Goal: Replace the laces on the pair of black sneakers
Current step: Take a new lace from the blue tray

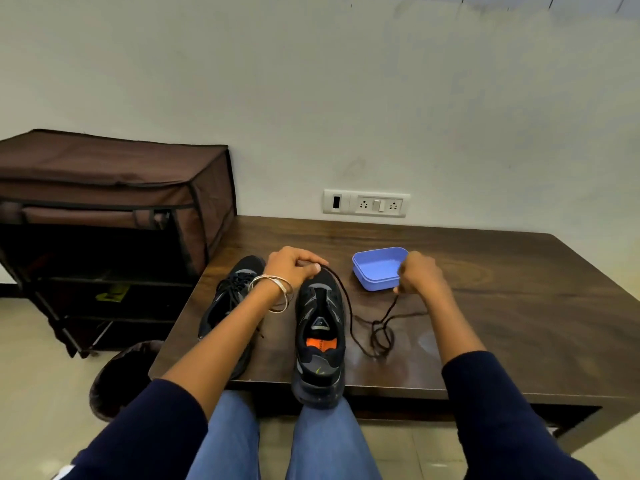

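Head view looks down on a dark wooden table (485, 306) carrying 2 black sneakers. Left hand (294, 266) pinches one end of a dark shoelace (349, 313) right over the toe of the unlaced sneaker (320, 327), which sits directly below and toward the person from that grip, its heel hanging past the table's near edge. Right hand (419, 275) is curled around the same shoelace farther along; from this grip the lace drops to the table and lies in loose loops below and slightly left of it, between the 2 hands. The laced sneaker (232, 299) lies left of the left grip, partly hidden under that forearm. A blue plastic box (375, 271) sits just left of the right hand, touching or nearly so.
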`<state>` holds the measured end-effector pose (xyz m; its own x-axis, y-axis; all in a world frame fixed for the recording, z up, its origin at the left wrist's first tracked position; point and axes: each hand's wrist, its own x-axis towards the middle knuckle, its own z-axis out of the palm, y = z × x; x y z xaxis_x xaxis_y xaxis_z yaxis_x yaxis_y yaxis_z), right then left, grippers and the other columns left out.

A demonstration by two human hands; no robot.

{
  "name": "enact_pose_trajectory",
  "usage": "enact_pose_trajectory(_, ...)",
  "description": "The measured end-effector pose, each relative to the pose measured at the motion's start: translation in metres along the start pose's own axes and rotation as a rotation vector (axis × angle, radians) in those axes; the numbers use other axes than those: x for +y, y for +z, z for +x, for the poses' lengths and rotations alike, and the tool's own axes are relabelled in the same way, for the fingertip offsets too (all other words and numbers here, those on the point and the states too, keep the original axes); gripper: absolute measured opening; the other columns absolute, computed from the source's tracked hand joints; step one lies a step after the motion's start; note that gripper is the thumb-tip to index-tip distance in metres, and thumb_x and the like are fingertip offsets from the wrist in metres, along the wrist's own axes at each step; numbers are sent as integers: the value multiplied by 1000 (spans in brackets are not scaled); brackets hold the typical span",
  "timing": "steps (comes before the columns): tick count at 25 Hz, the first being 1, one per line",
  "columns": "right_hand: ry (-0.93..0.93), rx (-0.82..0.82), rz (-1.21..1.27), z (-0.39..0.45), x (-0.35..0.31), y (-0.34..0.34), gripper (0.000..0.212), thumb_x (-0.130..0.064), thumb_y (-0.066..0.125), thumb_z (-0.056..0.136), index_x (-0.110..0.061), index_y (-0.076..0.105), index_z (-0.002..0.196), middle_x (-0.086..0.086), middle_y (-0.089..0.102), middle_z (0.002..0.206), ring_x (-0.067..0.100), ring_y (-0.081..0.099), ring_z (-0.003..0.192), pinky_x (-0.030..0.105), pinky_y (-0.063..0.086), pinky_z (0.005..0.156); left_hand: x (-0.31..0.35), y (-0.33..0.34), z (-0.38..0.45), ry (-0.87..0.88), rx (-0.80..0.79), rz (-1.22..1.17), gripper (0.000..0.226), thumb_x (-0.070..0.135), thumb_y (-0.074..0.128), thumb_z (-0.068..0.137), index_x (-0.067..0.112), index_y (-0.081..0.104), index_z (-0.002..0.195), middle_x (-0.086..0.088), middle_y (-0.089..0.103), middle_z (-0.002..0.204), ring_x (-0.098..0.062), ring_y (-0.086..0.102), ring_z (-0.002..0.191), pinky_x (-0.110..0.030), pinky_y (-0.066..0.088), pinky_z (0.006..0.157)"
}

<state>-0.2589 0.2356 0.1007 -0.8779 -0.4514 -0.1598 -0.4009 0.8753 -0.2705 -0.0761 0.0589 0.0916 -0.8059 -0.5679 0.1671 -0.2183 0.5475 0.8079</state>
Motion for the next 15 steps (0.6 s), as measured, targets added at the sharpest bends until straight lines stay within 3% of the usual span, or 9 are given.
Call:
enact_pose_trajectory(2,-216,-27,180,-10,-22,1,48,-25,78,80,-12,61,123,8,62,124,26,57,116,37,48,96,9,8,1,42,-41,35,17,14,71,84,24,76,96,12,66,64,5,59,66,-5,43,74)
enact_pose_trajectory(3,-336,-80,372,-16,-34,0,47,-25,76,84,-10,61,126,6,63,122,21,57,114,34,47,96,14,12,2,48,-41,31,17,14,74,81,22,76,96,8,68,68,4,59,65,-7,45,70)
enact_pose_trajectory(6,-435,-235,856,-39,-55,6,29,-12,70,87,-3,66,115,7,70,92,12,63,80,22,52,72,23,13,2,-37,-22,-147,25,11,79,76,14,65,97,1,66,67,-5,57,56,-17,48,52)
enact_pose_trajectory(8,-377,-187,935,-38,-51,15,10,-6,71,86,-2,72,95,8,67,72,14,57,61,25,53,64,19,5,2,-78,-53,-185,20,10,75,80,13,62,95,1,65,67,-4,55,51,-14,44,46)
enact_pose_trajectory(10,-325,-102,958,-30,-41,18,4,-4,72,85,-7,73,82,10,66,70,22,56,65,38,53,73,10,-6,1,-85,-86,-161,7,8,70,85,10,68,91,-2,68,71,-8,55,53,-12,41,46)
enact_pose_trajectory(12,-348,-115,965,-27,-34,18,6,-7,73,84,-11,73,88,11,70,81,23,60,76,39,53,80,5,-12,-1,-95,-77,-155,5,7,68,86,8,71,90,-4,69,75,-8,54,53,-10,40,45)
enact_pose_trajectory(15,-514,-266,862,-33,-46,23,34,-11,77,80,-12,68,113,4,72,104,11,68,95,22,54,87,12,-8,-2,-100,-78,-234,6,9,70,84,11,66,88,-2,68,70,-7,54,48,-13,38,40)
